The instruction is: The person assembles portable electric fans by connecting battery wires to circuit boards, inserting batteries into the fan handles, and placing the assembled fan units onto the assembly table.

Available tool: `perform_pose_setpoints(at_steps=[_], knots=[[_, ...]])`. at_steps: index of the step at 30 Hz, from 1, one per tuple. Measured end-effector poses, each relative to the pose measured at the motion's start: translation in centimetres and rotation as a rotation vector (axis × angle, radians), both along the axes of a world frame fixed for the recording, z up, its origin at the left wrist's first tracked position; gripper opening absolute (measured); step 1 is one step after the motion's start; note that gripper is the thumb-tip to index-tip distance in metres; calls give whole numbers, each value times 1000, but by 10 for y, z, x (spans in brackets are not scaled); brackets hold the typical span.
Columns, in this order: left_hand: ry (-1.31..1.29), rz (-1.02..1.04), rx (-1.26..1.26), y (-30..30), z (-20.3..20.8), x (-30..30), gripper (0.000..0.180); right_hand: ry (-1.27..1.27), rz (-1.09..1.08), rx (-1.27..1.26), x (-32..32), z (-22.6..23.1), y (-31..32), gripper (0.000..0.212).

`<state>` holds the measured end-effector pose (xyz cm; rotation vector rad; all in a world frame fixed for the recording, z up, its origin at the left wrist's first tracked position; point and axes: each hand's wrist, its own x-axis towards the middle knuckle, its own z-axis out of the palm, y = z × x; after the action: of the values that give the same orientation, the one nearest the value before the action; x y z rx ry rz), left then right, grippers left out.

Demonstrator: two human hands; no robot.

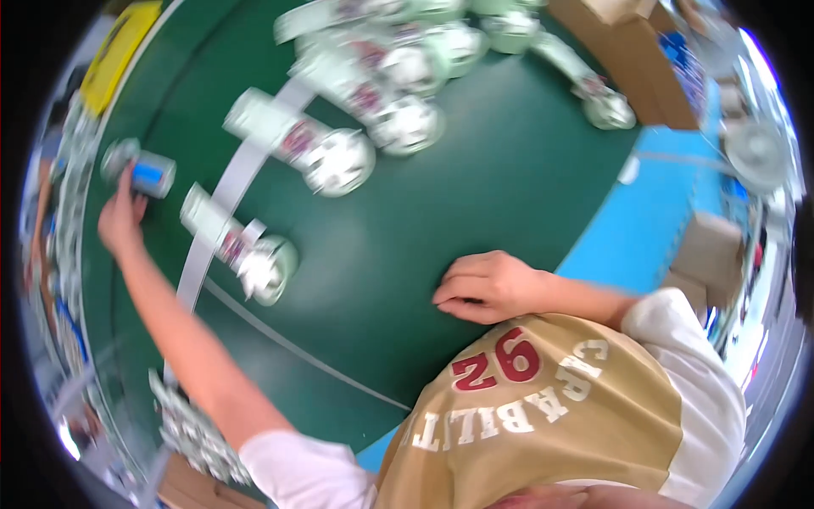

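Observation:
At the far left of the green work surface, my left hand reaches out with its fingers at a small pale item with a blue label and a rounded end. Blur hides its exact kind; the fingers look closed on it. My right hand rests on the green surface close to my body, its fingers curled in, with nothing visible in them. Between the hands lies a pale long package with a round white end. Another such package is farther back.
More of these packages are heaped at the back of the green table. A brown cardboard box stands at the back right, beside a blue surface. A yellow bin-like object is at the far left.

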<state>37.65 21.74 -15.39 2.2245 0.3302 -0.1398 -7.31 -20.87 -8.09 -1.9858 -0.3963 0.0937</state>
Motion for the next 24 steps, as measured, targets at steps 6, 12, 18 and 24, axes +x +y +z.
perform_pose_setpoints(at_steps=[6,12,18,24], knots=[[-298,83,255,-84,84,-192,64,-311,-159,-311,38,45,-91,6],[-86,-78,240,-152,80,-313,53,-276,-846,-718,72,104,-271,11],[53,68,4,-100,68,-360,56,115,-921,-1187,69,142,-427,23],[-310,-60,130,-148,80,-364,45,244,-798,-1259,70,153,-438,21]])
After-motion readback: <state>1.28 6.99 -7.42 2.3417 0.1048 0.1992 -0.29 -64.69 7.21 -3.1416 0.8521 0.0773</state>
